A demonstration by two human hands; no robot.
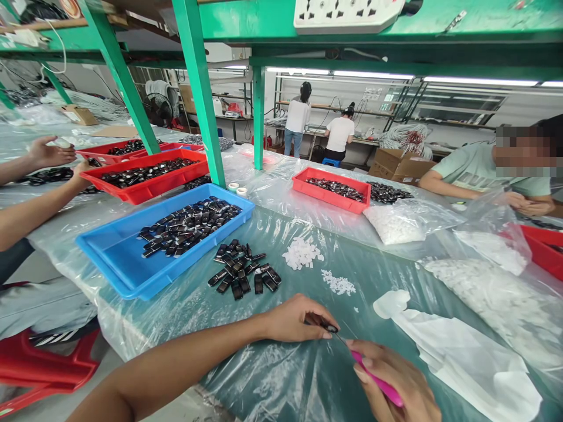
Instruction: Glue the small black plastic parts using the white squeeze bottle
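black piece (pixel 331 329) pinched in left hand (pixel 297 319), pink tool (pixel 380 384) gripped in right hand (pixel 398 375), i reckon sideways pressure could make the tool slip.

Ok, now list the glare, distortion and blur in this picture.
Head view: pale glare streaks the plastic sheet, and strip lights burn white; head view: green posts lean, probably lens distortion; head view: the left hand and right hand show no strong motion blur.
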